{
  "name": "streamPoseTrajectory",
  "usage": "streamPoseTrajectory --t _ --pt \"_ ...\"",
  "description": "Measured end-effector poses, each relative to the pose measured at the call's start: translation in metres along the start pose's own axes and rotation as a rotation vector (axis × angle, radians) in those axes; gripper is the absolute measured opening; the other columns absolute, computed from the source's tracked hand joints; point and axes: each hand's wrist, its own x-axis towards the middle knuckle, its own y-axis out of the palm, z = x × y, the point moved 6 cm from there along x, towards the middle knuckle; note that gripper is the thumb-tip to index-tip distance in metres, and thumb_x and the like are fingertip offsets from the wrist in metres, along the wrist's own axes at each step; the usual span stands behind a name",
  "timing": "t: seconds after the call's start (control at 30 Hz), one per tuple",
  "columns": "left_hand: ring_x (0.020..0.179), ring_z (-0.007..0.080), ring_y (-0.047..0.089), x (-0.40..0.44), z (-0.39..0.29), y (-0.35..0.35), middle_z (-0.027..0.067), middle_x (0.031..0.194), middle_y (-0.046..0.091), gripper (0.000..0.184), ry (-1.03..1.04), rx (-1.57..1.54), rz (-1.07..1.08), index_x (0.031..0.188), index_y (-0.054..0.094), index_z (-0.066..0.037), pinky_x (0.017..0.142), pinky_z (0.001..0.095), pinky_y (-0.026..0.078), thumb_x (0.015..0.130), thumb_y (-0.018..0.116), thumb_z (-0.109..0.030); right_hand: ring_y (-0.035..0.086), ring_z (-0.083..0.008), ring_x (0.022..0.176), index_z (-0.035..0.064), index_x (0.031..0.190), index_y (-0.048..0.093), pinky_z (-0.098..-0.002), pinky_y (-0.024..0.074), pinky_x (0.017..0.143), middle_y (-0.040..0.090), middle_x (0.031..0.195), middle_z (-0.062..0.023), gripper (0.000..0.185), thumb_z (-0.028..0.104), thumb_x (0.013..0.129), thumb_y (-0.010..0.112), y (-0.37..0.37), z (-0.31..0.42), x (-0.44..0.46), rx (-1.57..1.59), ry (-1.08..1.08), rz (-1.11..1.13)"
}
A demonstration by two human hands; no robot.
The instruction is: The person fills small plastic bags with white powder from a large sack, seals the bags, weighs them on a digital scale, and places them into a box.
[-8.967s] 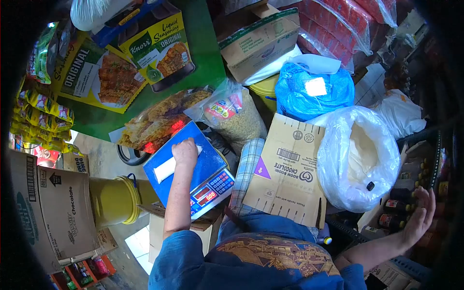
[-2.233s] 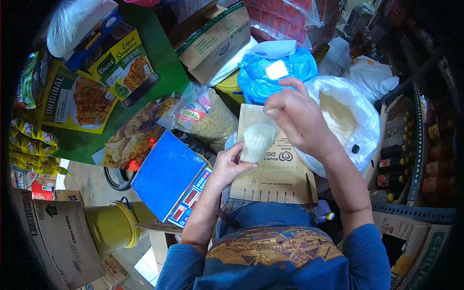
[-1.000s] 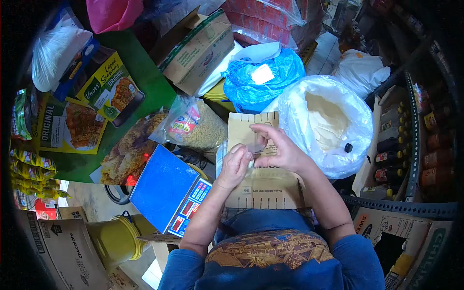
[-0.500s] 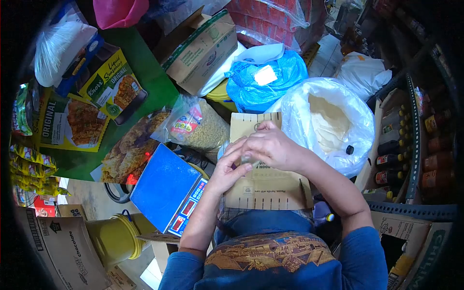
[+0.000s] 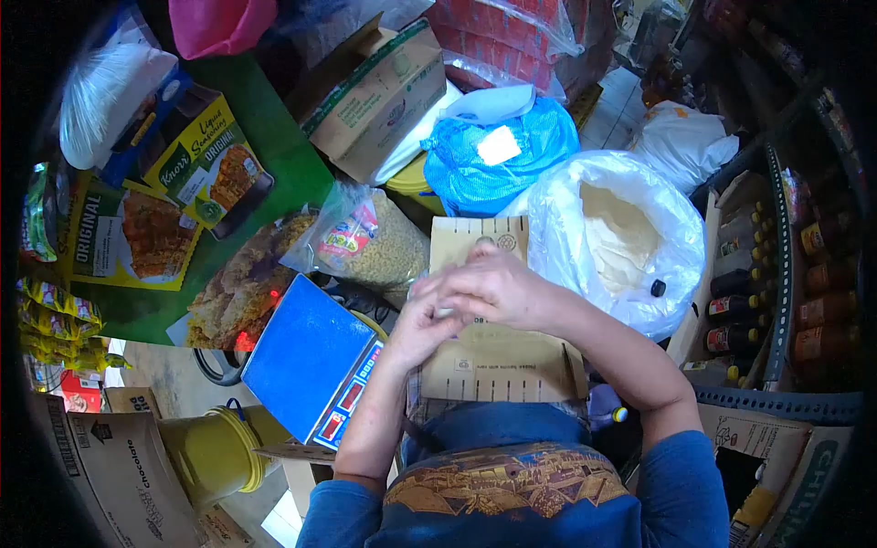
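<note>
My left hand (image 5: 423, 321) and my right hand (image 5: 498, 288) meet above a flat piece of brown cardboard (image 5: 512, 365) that lies across my lap. The fingers of both hands are closed and overlap each other. A small pale bit shows between them, too small and too covered to name. My right hand crosses over and hides part of the left fingertips. Left of my hands is a blue-topped digital scale (image 5: 301, 352) with nothing on its plate. Beyond it stands a clear bag of small tan pieces (image 5: 388, 242).
A plastic-lined container of pale powder (image 5: 621, 237), with a black cap on its liner, stands to the right. Behind are a blue bag (image 5: 502, 169) and an open carton (image 5: 384, 105). Bottles (image 5: 735, 306) line the right shelf. A yellow bucket (image 5: 206, 452) stands lower left.
My hands have shifted slightly left, and the right fingers have moved over the left ones. The whole view has also drifted a little. The pale bit shows less now.
</note>
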Motion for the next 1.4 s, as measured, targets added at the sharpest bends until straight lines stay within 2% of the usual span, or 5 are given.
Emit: streamPoseTrajectory --t 0.17,0.33,0.4,0.9,1.4 --pt "0.093 0.0082 0.057 0.01 -0.008 -0.006 0.0012 0.099 0.064 0.014 -0.116 -0.145 -0.037 0.101 0.065 -0.002 0.08 0.0242 0.047 0.088 0.062 -0.007 0.062 -0.0213 0.079 0.0093 0.098 0.067 -0.0363 0.0413 0.085 0.066 0.085 -0.0054 0.012 0.016 0.09 0.06 -0.011 0.011 0.015 -0.013 -0.074 -0.032" --pt "0.1 0.0136 0.055 0.016 -0.017 0.005 0.0043 0.101 0.063 0.016 0.005 -0.138 0.125 0.101 0.066 -0.004 0.093 0.0311 0.041 0.092 0.059 -0.016 0.06 -0.0096 0.078 0.0004 0.099 0.064 -0.0247 0.0483 0.066 0.064 0.084 -0.0041 0.016 0.014 0.095 0.058 0.004 -0.059 -0.025 0.601 0.352 -0.214" --pt "0.121 0.0241 0.049 0.014 -0.002 0.013 0.0082 0.114 0.062 0.021 -0.082 -0.113 0.212 0.098 0.066 -0.01 0.11 0.0503 0.016 0.095 0.052 -0.025 0.06 -0.0095 0.077 -0.0003 0.1 0.063 -0.0247 0.0486 0.068 0.064 0.085 -0.0034 0.016 0.014 0.096 0.056 0.024 -0.069 -0.033 0.728 0.365 -0.262" --pt "0.132 0.0279 0.041 0.011 0.004 0.023 0.009 0.126 0.058 0.032 0.045 0.292 0.144 0.114 0.064 -0.012 0.111 0.0564 0.008 0.099 0.046 -0.033 0.058 -0.0089 0.081 0.0037 0.097 0.065 -0.0254 0.0475 0.073 0.065 0.09 -0.0013 0.014 0.017 0.092 0.063 0.038 -0.099 -0.047 1.131 0.569 -0.524" --pt "0.124 0.0253 0.047 -0.001 0.004 0.007 0.0111 0.121 0.059 0.022 -0.301 -0.113 0.173 0.105 0.066 -0.007 0.113 0.0496 0.013 0.088 0.064 -0.022 0.062 -0.0178 0.085 0.0037 0.095 0.066 -0.0326 0.0462 0.083 0.069 0.089 -0.0061 0.014 0.016 0.091 0.061 -0.007 -0.002 -0.004 0.346 0.123 -0.101"
